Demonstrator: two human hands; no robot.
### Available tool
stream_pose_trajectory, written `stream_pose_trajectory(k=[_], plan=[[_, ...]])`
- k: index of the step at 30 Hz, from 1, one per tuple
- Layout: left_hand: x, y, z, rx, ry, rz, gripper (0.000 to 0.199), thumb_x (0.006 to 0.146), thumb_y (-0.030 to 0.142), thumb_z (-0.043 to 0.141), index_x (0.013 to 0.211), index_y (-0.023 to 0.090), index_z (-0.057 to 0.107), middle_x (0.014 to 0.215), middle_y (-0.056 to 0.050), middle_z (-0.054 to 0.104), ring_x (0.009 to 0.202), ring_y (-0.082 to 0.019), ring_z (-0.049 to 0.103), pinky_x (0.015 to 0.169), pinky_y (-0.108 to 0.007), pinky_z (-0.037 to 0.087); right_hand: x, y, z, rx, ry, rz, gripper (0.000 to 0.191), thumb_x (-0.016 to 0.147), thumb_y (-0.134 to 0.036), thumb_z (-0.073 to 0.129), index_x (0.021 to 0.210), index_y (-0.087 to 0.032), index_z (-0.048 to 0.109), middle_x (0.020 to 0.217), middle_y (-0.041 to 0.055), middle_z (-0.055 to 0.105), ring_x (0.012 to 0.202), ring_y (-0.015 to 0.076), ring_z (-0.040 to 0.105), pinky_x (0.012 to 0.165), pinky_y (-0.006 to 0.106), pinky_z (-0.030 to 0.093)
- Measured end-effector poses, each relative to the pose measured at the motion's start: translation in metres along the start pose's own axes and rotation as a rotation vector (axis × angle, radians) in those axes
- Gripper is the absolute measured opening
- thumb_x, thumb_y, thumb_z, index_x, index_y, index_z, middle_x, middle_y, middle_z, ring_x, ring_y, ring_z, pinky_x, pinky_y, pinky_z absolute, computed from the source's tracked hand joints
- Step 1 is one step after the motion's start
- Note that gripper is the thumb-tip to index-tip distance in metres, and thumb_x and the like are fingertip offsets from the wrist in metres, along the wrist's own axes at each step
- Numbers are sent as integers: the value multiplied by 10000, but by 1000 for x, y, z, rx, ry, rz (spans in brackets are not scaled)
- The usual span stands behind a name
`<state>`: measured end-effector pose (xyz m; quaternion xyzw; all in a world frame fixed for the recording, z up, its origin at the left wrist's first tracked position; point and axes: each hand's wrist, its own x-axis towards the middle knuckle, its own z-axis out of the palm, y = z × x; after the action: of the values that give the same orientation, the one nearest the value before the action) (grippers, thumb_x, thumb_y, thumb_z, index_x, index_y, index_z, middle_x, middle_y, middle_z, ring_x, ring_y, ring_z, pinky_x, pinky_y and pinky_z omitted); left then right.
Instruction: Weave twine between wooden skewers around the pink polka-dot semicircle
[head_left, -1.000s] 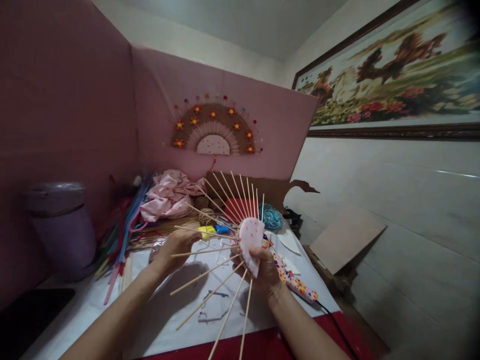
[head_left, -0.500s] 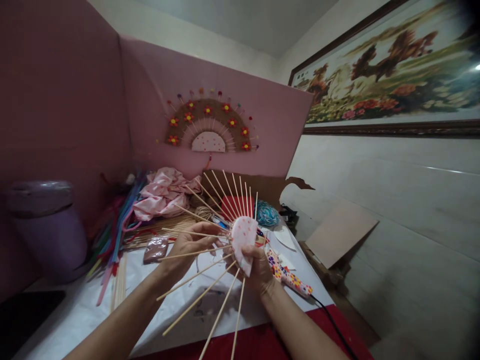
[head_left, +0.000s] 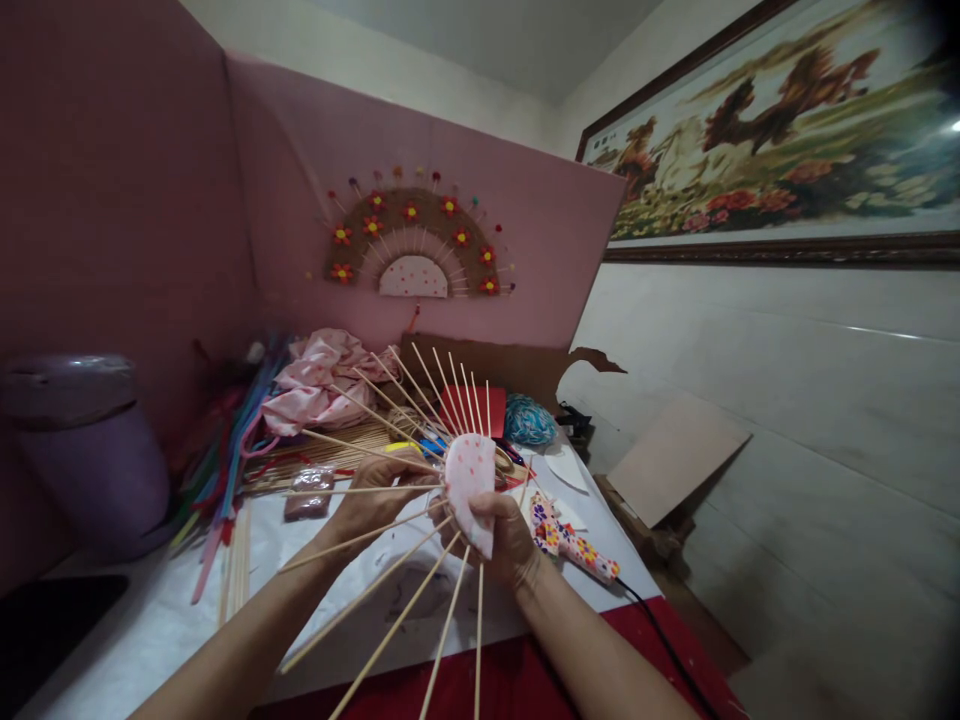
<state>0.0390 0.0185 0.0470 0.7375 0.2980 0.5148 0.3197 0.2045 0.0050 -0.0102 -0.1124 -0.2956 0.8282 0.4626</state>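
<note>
My right hand [head_left: 510,545] grips a fan frame by its white half-round base [head_left: 469,475] with pink dots, thumb on the front face. Thin wooden sticks [head_left: 365,562] spread from the base's curved edge to the left, upward and downward. My left hand [head_left: 379,490] is just left of the base, behind some of the sticks. Its fingers are bent together near the stick roots; whatever they pinch is hidden.
A flowered glue gun [head_left: 574,545] with a black cord lies at right. Behind are blue yarn [head_left: 531,420], pink dotted cloth [head_left: 322,380], a brown packet [head_left: 309,492] and pipe cleaners [head_left: 232,470]. A decorated fan [head_left: 412,235] hangs on the pink panel.
The fan frame has shifted slightly left and turned a little, its sticks swinging counterclockwise. My right hand keeps its grip, and my left hand has moved slightly left with it.
</note>
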Motion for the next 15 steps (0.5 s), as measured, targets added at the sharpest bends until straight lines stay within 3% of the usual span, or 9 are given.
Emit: stream_pose_trajectory(k=[7,15], plan=[[-1,-9,3,-98,-32,-157,156,657,284,641,696,138,682,697,-76,687,632,-182,623,585,-284,491,0,0,2,10,14,-10,285,591,-169,553,866,-95,556,677,71,647,543,140,575,464,230,479],[2,-12,1,-153,-82,-147,157,626,298,666,642,143,686,636,-61,679,605,-174,602,578,-290,483,0,2,-2,68,13,25,291,594,-183,546,870,-90,553,669,61,639,439,83,504,377,165,403]])
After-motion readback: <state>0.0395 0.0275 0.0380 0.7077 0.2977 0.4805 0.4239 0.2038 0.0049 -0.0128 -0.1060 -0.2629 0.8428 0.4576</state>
